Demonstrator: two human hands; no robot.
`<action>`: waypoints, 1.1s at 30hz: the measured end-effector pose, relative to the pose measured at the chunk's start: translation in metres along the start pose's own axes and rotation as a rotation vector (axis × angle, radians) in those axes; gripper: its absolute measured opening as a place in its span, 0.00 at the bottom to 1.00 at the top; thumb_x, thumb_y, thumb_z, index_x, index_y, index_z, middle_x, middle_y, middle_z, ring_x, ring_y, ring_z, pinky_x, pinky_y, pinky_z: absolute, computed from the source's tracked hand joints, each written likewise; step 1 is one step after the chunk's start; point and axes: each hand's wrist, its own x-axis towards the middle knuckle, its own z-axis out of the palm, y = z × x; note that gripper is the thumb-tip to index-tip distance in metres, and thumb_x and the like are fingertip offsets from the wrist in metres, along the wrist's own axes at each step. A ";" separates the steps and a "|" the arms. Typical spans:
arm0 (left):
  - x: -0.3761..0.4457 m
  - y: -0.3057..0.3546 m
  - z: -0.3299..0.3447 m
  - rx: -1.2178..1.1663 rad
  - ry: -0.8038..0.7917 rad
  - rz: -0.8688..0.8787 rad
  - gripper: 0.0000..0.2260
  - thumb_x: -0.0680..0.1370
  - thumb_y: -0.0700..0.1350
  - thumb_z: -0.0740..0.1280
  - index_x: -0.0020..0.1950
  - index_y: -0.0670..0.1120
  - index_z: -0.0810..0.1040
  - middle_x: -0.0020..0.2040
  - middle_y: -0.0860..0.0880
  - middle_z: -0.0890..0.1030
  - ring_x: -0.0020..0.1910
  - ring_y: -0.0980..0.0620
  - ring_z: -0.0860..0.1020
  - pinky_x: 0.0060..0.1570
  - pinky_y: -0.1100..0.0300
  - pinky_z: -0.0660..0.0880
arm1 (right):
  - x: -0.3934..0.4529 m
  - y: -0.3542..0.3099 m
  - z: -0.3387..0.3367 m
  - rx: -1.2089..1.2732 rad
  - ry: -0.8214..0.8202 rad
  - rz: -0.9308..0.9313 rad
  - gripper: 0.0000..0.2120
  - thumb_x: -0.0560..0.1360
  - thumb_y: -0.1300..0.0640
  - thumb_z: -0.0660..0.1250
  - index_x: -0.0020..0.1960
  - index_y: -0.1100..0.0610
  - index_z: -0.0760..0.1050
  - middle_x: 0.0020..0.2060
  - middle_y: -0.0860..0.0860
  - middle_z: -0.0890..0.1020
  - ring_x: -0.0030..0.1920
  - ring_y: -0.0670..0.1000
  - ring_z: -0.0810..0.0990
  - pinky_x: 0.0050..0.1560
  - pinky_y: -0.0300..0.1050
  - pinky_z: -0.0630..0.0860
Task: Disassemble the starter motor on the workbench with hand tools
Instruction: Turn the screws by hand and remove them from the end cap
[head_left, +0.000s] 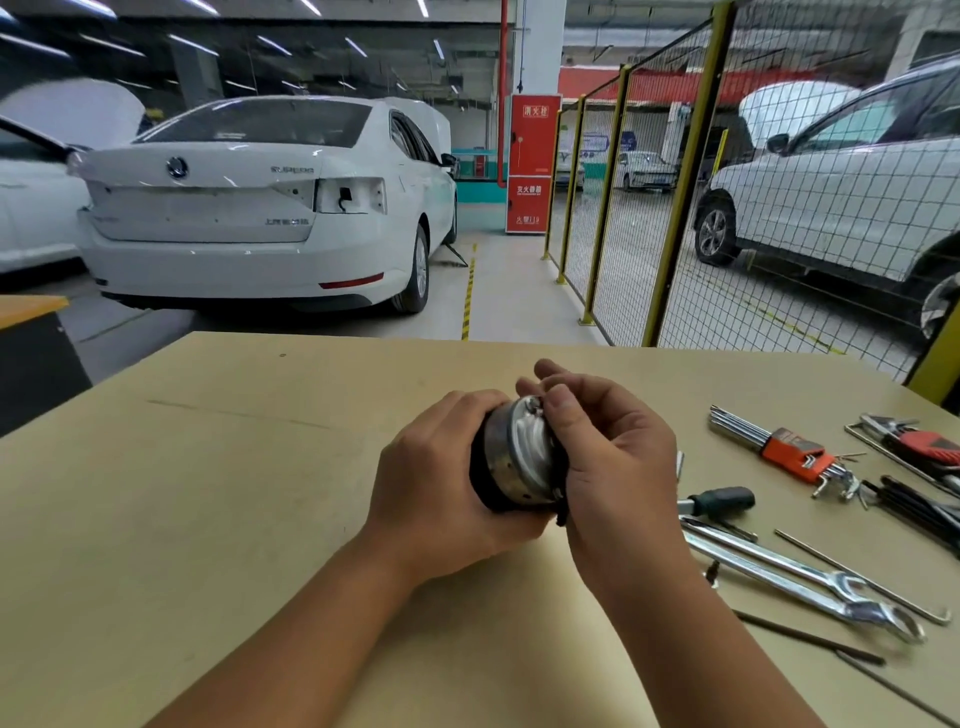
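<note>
You hold the starter motor in both hands, just above the bench, near its middle. Your left hand wraps round the dark body of it, with the fingers curled over the far side. Your right hand sits at the shiny metal end, and its thumb and fingers pinch at something small on top of that end. What that small thing is, you cannot tell from here, because your fingers hide it. The round metal end cap looks like it is on the motor, so the job seems to be only partly done. No loose motor parts clearly show on the bench, so most of the taking apart is probably left to do. Neither hand holds a tool right now. The tools lie to your right: a screwdriver with a dark handle just beside your right hand, two silver spanners near it, a set of hex keys in an orange holder farther off, and another set with a red holder by the edge. A few thin long rods lie there too. You probably need to free the end, then pull out the inside parts.
</note>
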 end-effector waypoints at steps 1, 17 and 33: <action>0.000 -0.001 0.000 0.007 0.002 0.000 0.34 0.61 0.64 0.77 0.64 0.55 0.75 0.56 0.59 0.81 0.49 0.56 0.81 0.45 0.55 0.81 | 0.000 0.001 -0.001 0.003 -0.020 -0.016 0.13 0.79 0.66 0.68 0.44 0.51 0.87 0.51 0.50 0.88 0.57 0.53 0.86 0.62 0.57 0.80; 0.011 -0.004 0.019 0.217 0.063 -0.132 0.34 0.59 0.69 0.73 0.62 0.57 0.74 0.52 0.58 0.81 0.47 0.53 0.80 0.40 0.59 0.74 | 0.035 0.003 0.003 -0.001 -0.067 0.104 0.12 0.75 0.57 0.75 0.53 0.65 0.82 0.50 0.63 0.85 0.50 0.60 0.85 0.53 0.57 0.82; 0.013 -0.009 0.016 0.183 0.018 -0.155 0.34 0.58 0.68 0.75 0.61 0.58 0.75 0.52 0.59 0.80 0.48 0.53 0.80 0.43 0.54 0.79 | 0.036 0.008 0.000 0.176 -0.117 0.193 0.26 0.75 0.32 0.59 0.47 0.51 0.85 0.57 0.52 0.86 0.58 0.54 0.85 0.52 0.49 0.83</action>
